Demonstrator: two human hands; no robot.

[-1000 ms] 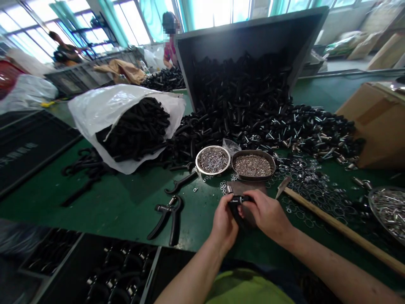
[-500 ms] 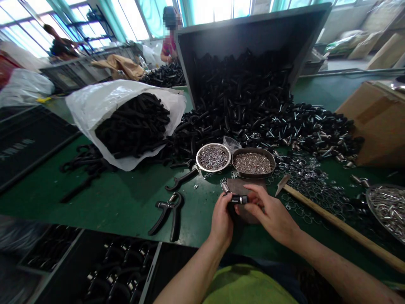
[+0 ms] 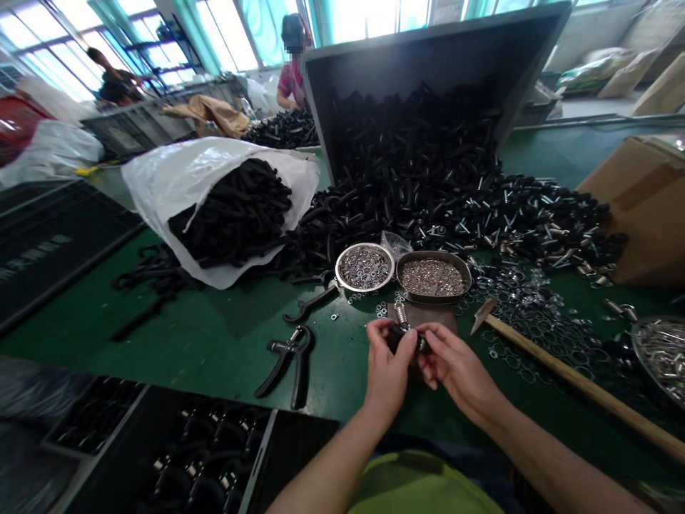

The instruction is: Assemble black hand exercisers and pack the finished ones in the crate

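Note:
Both my hands meet over the green table near its front edge. My left hand (image 3: 389, 365) is closed around a black hand-grip handle (image 3: 402, 334) with a metal spring sticking up from it. My right hand (image 3: 454, 365) pinches the same handle from the right side. Just behind my hands stand a round dish of washers (image 3: 364, 268) and an oval dish of small nuts (image 3: 433, 277). An assembled black hand gripper (image 3: 289, 360) lies on the table to the left of my hands.
A hammer (image 3: 567, 378) with a wooden shaft lies to the right. A big pile of black handles (image 3: 428, 185) spills from a tipped grey bin. A white bag of black parts (image 3: 225, 207) sits left. Cardboard box (image 3: 642, 207) at right; two people work behind.
My hands have lifted slightly and shifted right, turning the handle so the spring now points up. My left hand wraps further over the part.

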